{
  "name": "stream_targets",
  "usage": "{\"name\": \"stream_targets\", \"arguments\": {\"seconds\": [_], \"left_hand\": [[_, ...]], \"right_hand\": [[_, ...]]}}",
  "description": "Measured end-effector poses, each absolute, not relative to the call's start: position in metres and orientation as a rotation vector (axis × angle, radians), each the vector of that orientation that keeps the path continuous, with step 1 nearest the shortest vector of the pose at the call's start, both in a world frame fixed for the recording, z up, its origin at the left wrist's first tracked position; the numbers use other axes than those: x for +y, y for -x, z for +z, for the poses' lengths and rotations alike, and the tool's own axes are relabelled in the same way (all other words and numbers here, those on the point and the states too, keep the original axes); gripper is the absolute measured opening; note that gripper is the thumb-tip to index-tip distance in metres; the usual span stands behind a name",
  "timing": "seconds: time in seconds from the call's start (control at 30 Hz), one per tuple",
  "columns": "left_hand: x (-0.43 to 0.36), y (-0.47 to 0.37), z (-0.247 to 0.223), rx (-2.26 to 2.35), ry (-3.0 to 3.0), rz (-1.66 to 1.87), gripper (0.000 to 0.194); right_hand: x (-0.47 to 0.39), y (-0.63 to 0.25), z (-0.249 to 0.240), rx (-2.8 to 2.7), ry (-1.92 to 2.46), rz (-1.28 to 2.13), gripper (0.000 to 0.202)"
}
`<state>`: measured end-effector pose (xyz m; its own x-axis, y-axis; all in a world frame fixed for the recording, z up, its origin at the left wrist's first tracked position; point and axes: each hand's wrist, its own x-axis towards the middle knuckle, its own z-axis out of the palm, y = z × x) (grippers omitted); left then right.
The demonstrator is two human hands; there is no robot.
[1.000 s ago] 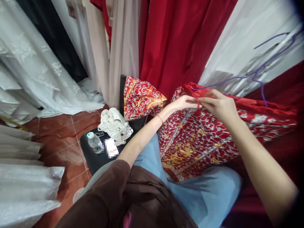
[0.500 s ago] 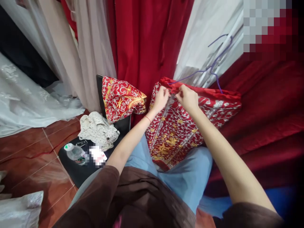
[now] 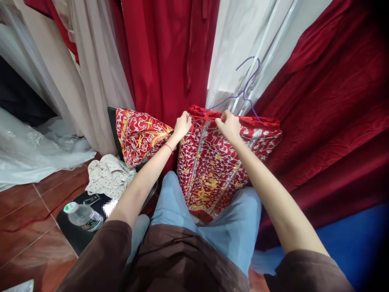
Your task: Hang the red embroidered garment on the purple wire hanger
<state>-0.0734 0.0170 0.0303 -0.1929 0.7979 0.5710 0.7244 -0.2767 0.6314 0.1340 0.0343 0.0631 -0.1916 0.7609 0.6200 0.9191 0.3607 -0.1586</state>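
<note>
A red skirt (image 3: pixel 209 162), embroidered in silver and gold, hangs in front of my knees from a purple hanger (image 3: pixel 244 92). Along its top edge runs a plain red waistband (image 3: pixel 267 121). My left hand (image 3: pixel 182 125) is closed at the upper left of the skirt, pinching one end of a thin red cord (image 3: pixel 203 119). Closed as well, my right hand (image 3: pixel 230 127) pinches the cord's other side near the middle of the waistband. Between the two hands the cord is drawn out, with loops or a knot in the middle; its exact form is too small to tell.
Left of the skirt, a matching embroidered red garment (image 3: pixel 138 134) drapes over a black chair. Its seat (image 3: pixel 71 231) bears a dotted white cloth (image 3: pixel 111 176) and a green-capped bottle (image 3: pixel 83 217). Long red curtain-like fabric (image 3: pixel 164 52) and pale gowns (image 3: pixel 94 73) hang behind. Tiles cover the floor.
My hands have moved apart, the left one leftward, and the red cord now shows stretched between them. The view has shifted, so skirt and hanger appear further left.
</note>
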Motion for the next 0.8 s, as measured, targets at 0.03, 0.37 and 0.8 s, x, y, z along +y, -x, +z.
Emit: {"name": "stream_targets", "arguments": {"seconds": [0.03,0.37,0.8], "left_hand": [[0.017,0.073,0.033,1.766,-1.921,1.515,0.017],[0.005,0.085,0.060,2.148,-2.301,1.231,0.016],[0.011,0.114,0.061,1.644,-2.658,1.198,0.057]], "right_hand": [[0.034,-0.137,0.066,-2.015,1.441,-0.319,0.030],[0.015,-0.148,0.079,-2.245,1.426,-0.648,0.034],[0.017,-0.261,0.098,-2.277,1.337,-0.895,0.051]]}}
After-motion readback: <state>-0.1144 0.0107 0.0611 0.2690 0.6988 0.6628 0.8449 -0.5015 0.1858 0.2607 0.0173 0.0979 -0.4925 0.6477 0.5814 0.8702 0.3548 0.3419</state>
